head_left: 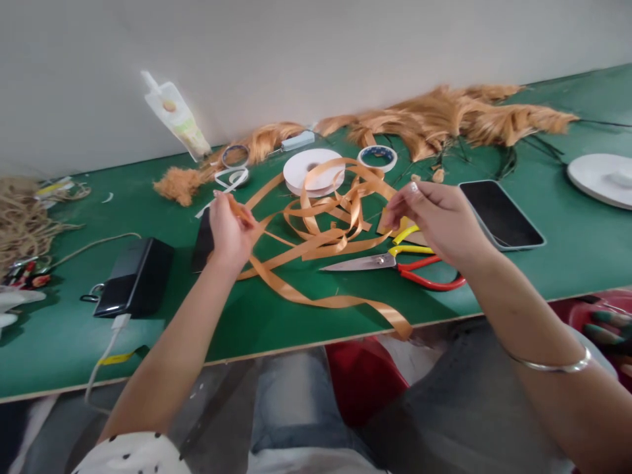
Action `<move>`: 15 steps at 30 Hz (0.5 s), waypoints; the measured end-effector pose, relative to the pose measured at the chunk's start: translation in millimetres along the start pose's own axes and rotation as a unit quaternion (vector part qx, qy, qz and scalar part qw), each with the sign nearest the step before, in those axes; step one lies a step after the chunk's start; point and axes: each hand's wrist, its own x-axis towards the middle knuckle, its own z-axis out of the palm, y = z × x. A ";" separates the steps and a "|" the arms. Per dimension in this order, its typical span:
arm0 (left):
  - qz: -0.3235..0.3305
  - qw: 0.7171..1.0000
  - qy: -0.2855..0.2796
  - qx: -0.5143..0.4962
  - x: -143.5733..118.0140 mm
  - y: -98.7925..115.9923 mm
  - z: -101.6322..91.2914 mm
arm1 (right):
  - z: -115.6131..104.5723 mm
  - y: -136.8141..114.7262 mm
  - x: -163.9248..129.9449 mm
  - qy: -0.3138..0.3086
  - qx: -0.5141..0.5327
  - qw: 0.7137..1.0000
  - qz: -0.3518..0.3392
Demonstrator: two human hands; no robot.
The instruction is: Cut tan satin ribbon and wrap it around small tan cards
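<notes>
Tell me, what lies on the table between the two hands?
In the head view, tangled loops of orange ribbon lie between the left hand and right hand.

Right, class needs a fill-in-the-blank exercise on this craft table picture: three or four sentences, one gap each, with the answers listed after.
1. The left hand pinches a strip of orange ____.
2. The scissors lie on the table with blades ____.
3. The phone lies beside the right hand with its screen ____.
4. The right wrist wears a silver ____.

Missing words: ribbon; closed; dark; bangle
</notes>
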 end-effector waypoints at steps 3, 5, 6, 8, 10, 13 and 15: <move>-0.062 0.995 -0.052 -0.055 -23.6 4.1 21.6 | 4.1 -0.6 -2.2 -0.009 0.074 0.997 0.017; -0.082 0.989 -0.116 -0.042 -38.7 5.2 31.9 | 5.1 -2.0 -2.6 0.001 0.088 0.995 0.043; -0.076 0.987 -0.140 -0.029 -44.9 4.8 34.7 | 5.5 -2.7 -2.7 0.009 0.089 0.995 0.051; -0.037 0.984 -0.172 0.027 -54.9 2.1 36.4 | 6.4 -3.3 -2.7 0.018 0.085 0.995 0.053; 0.063 0.974 -0.174 0.129 -63.7 -1.3 35.3 | 7.6 -3.1 -3.1 0.016 0.088 0.995 0.047; 0.227 0.913 -0.185 0.284 -80.0 -3.2 35.9 | 10.5 -2.0 -4.6 0.005 0.096 0.995 0.039; 0.258 0.873 -0.248 0.333 -93.6 -2.0 40.3 | 13.6 -1.7 -6.4 -0.007 0.097 0.995 0.025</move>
